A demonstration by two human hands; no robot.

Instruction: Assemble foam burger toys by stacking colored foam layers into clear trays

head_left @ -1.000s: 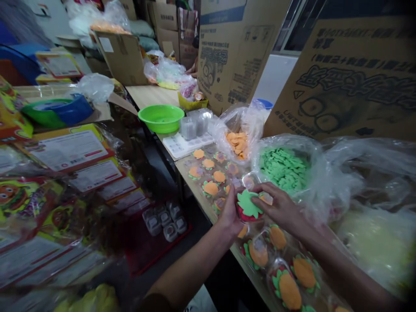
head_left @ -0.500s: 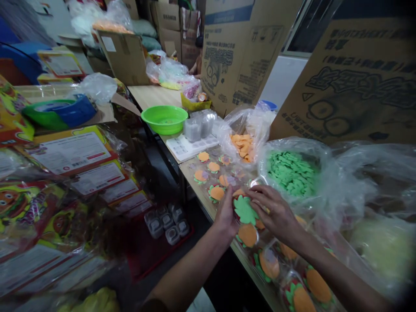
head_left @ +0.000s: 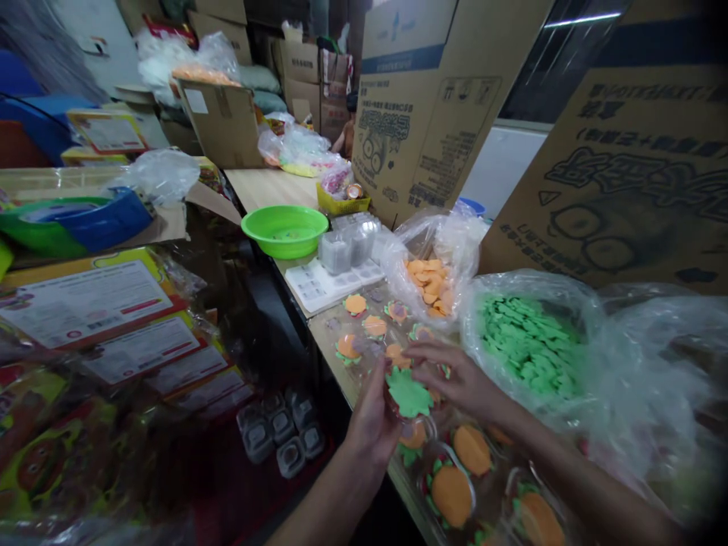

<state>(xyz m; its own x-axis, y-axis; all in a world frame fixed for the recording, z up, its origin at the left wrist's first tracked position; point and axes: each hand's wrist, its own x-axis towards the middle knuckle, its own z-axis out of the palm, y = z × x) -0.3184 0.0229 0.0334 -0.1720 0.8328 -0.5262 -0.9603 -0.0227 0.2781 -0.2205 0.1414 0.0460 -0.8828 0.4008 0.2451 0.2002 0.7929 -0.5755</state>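
My left hand (head_left: pixel 372 417) is closed around the edge of a green lettuce-leaf-shaped piece (head_left: pixel 408 394); a little red shows at its rim, and what lies beneath it is hidden. Right beside the piece is my right hand (head_left: pixel 452 379), fingers bent and apart over its upper right edge, with nothing visible in them. Whether those fingertips touch the piece I cannot tell. Around both hands, clear plastic cups hold layered burger-like pieces with orange rounds on top (head_left: pixel 452 494). Behind the right wrist, a clear bag of green leaf pieces (head_left: pixel 528 341) lies open.
A clear bag of orange rounds (head_left: pixel 429 284) stands beyond my hands. Farther back are stacked clear cups (head_left: pixel 346 246) on a white tray and a green basin (head_left: pixel 285 231). Large cartons (head_left: pixel 424 106) line the right side. Below left lie more clear cups (head_left: pixel 278 432) and printed boxes (head_left: pixel 119 303).
Both hands have moved slightly left and nearer, the left still holding the green piece. The right fingers have shifted from against the piece to its upper right edge. The view has tilted slightly.
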